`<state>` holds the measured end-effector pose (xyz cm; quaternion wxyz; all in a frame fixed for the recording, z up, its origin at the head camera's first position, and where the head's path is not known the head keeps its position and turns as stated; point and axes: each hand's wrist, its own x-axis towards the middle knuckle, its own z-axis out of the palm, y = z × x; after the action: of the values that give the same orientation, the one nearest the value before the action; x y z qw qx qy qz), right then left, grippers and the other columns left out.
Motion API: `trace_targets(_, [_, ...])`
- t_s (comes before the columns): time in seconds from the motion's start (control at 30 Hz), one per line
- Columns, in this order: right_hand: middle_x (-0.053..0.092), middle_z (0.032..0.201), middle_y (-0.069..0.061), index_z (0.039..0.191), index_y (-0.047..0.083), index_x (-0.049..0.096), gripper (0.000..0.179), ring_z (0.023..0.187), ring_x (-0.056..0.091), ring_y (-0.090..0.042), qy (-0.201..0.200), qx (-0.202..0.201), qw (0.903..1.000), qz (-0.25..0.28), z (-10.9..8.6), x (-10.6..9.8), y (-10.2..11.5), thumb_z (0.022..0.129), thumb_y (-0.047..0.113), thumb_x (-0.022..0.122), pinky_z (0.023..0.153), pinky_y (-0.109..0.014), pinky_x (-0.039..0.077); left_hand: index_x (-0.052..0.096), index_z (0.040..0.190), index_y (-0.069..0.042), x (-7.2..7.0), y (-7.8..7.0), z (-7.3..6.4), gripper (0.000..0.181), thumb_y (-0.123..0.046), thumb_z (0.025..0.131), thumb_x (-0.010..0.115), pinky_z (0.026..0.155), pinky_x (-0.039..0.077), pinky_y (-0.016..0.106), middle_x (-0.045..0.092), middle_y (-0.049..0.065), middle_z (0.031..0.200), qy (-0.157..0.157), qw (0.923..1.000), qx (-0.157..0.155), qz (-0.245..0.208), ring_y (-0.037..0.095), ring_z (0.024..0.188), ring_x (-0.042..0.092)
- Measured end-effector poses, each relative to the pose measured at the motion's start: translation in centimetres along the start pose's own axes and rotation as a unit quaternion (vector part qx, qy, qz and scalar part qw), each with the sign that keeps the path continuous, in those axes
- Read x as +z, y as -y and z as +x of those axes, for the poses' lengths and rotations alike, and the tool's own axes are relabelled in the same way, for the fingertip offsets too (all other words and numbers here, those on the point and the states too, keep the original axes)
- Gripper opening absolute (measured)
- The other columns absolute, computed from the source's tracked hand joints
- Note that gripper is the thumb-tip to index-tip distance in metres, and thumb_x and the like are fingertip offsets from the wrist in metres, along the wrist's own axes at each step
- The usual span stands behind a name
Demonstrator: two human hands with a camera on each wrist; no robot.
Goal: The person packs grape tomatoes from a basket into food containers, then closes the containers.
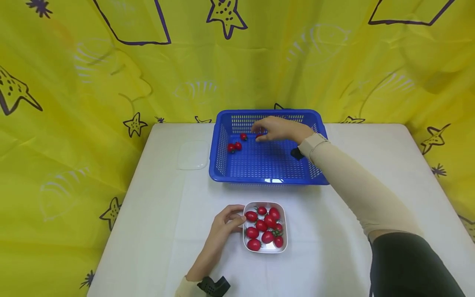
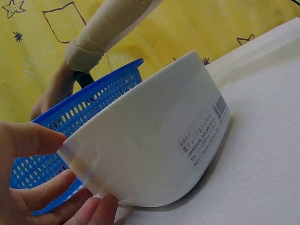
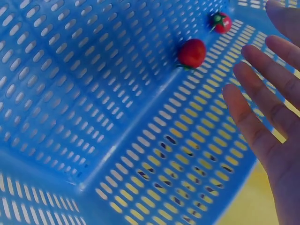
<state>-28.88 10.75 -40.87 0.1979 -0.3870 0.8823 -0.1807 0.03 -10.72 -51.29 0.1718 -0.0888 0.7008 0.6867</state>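
Observation:
My left hand (image 1: pixel 220 231) holds the left side of a small white container (image 1: pixel 287 233), its thumb and fingers at the rim and wall. Several red cherry tomatoes (image 1: pixel 261 225) lie inside, some with green stems. In the left wrist view, the container's outer wall (image 2: pixel 154 126) carries a printed label. My right hand (image 1: pixel 276 128) hangs in the blue basket (image 1: pixel 256 180), fingers spread loosely, above a cherry tomato (image 3: pixel 192 54) on the basket floor. Another tomato (image 3: pixel 220 22) sits near it. Farther left in the basket are more cherry tomatoes (image 1: pixel 238 145).
A clear plastic lid (image 1: pixel 193 156) lies on the white table (image 1: pixel 148 231) left of the basket. Behind the table hangs a yellow patterned curtain (image 1: pixel 252 78). The basket's raised walls surround the right hand.

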Motion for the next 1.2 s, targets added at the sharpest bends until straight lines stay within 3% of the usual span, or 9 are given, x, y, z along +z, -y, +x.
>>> trace_targets(0.5, [0.067, 0.131, -0.027, 0.134, -0.008, 0.06, 0.038, 0.124, 0.064, -0.041, 0.032, 0.028, 0.9991, -0.005, 2.3, 1.7, -1.5, 0.098, 0.002, 0.066, 0.111, -0.051, 0.052, 0.065, 0.133, -0.005, 0.0, 0.1, -0.1, 0.042, -0.025, 0.096, 0.069, 0.085, 0.063, 0.027, 0.07, 0.016, 0.117, -0.004, 1.0, -0.002, -0.003, 0.016, 0.101, 0.066])
trace_targets(0.73, [0.067, 0.132, -0.023, 0.135, -0.005, 0.062, 0.038, 0.125, 0.063, -0.038, 0.038, 0.046, 0.9982, -0.014, 2.4, 2.2, -2.0, 0.098, 0.005, 0.066, 0.113, -0.05, 0.051, 0.065, 0.134, -0.007, 0.0, 0.0, -0.1, 0.042, -0.026, 0.097, 0.069, 0.088, 0.063, 0.031, 0.07, 0.016, 0.119, -0.002, 1.0, -0.001, -0.002, 0.017, 0.103, 0.066])
trace_targets(1.2, [0.069, 0.123, -0.019, 0.127, -0.001, 0.065, 0.029, 0.115, 0.065, -0.034, 0.035, 0.051, 0.998, -0.013, 2.0, 2.7, -1.9, 0.098, 0.004, 0.065, 0.105, -0.047, 0.056, 0.065, 0.134, -0.008, 0.0, 0.1, 0.0, 0.043, -0.028, 0.096, 0.069, 0.088, 0.063, 0.031, 0.07, 0.015, 0.12, -0.001, 1.0, 0.0, 0.003, 0.015, 0.103, 0.066])
